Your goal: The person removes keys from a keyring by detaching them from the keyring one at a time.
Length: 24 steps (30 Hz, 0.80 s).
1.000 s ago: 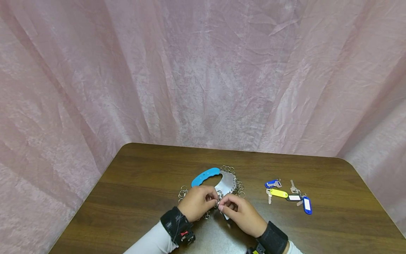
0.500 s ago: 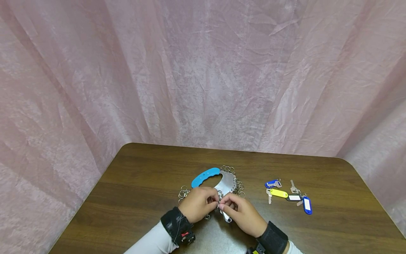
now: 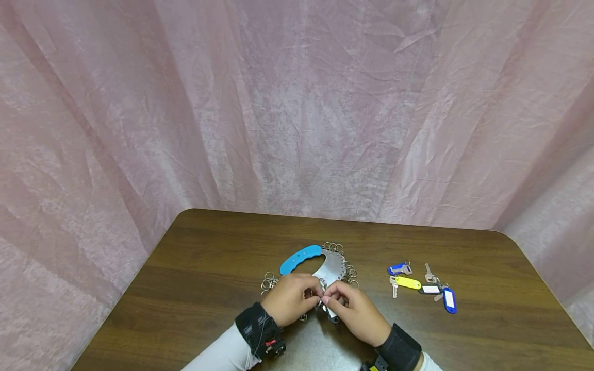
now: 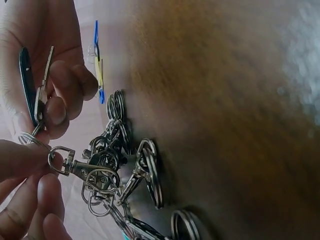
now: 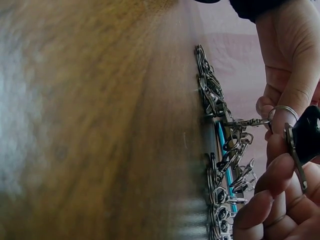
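My left hand point(image 3: 310, 293) pinches a small split ring point(image 4: 29, 138) between thumb and fingers; a metal snap clip point(image 4: 75, 167) hangs from that ring. Touching it from the right, my right hand point(image 3: 331, 301) grips a silver key point(image 4: 45, 75) with a black tag point(image 5: 305, 132), the key's head right at the ring point(image 5: 282, 112). Both hands hover over the near edge of a metal key plate point(image 3: 333, 267) with a blue handle point(image 3: 299, 259). Many rings and clips point(image 5: 215, 100) hang along the plate's rim.
The brown wooden table point(image 3: 209, 268) has rounded far corners. To the right lie several tagged keys: a blue tag point(image 3: 398, 268), a yellow tag point(image 3: 407, 282), another blue tag point(image 3: 449, 300) and a loose key point(image 3: 428, 271). Pink cloth point(image 3: 297, 103) hangs behind.
My right hand has edged slightly left toward the left hand, and the tagged key in it has turned. The left hand has stayed in place.
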Tool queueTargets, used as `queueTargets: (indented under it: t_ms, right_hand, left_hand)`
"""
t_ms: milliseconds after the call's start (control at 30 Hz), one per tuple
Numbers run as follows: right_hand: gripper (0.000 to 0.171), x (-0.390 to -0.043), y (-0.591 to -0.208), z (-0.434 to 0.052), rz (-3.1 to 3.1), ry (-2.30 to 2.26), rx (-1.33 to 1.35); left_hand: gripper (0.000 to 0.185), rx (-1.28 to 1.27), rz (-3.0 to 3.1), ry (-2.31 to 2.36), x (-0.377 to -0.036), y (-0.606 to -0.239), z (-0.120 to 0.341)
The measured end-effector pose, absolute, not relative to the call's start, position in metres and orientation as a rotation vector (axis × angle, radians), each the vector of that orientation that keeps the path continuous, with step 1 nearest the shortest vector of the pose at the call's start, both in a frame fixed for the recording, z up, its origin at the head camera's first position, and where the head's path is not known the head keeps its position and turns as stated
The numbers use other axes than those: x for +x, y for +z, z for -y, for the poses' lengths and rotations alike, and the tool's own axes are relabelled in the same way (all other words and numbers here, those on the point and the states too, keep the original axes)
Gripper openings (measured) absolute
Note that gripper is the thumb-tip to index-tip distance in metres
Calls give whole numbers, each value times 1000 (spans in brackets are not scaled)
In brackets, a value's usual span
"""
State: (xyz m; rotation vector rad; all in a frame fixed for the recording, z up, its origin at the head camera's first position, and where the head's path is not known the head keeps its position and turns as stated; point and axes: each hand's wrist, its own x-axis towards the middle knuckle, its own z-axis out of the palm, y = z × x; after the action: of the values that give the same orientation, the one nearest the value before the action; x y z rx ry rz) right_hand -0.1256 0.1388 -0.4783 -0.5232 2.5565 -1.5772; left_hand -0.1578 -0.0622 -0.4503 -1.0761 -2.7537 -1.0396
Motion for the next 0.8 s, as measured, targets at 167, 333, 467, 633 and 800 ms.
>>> queueTargets:
  t_ms: [167, 333, 467, 633, 800]
  right_hand:
    - [6, -125, -479, -138, -2544, -1611, -553]
    - [6, -124, -478, -139, -2491, -1636, -606]
    - [7, -124, -477, -139, -2456, -1628, -614]
    - [7, -124, -478, -139, -2460, -1613, -625]
    - [6, -124, -480, -139, -2496, -1622, -628]
  left_hand:
    - [11, -1019, 2793, -1093, -159, -451, 63]
    - [10, -928, 2825, -1132, -160, -452, 64]
    - [11, -905, 2831, -1144, -160, -454, 64]
    - [13, -904, 2831, -1134, -160, -455, 64]
    - [13, -956, 2802, -1081, -160, -453, 64]
